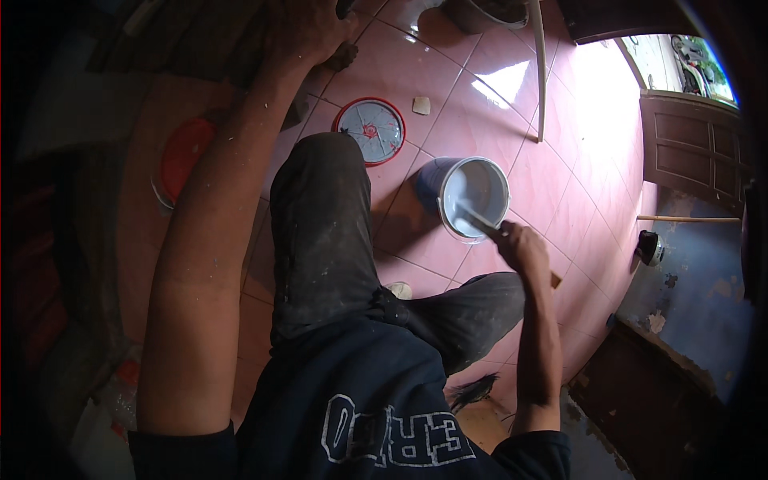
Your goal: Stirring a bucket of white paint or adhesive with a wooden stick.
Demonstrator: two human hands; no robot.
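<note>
- Step in hand, judged from the pose: stirring or scooping in the paint bucket (430,182); which of the two, a single view does not settle.
- Right hand (524,250): fingers closed around a flat wooden stick (483,224), gripped partway along; the rear end sticks out behind the fist, the front end slants down into the bucket's mouth.
- Left hand (312,36): stretched forward, well apart from the bucket, at the dark upper edge of the view. Cannot tell whether it grips or merely rests on something.
- Next move, in my judgement, calls for a firm grip and a slow sweep of the stick along the bottom and wall, with the bucket kept from sliding.
- Bucket location: on the pink tiled floor (392,232), ahead of the person's bent right leg, mouth up; the red-rimmed lid (370,130) lies apart from it, to the left.
- Bucket appearance: round, blue-grey outside, pale rim; interior coated in light blue-grey paint (460,192). Fill level unclear.
- Lid appearance: grey face with red patches at its centre and dark smears near the edge.
</note>
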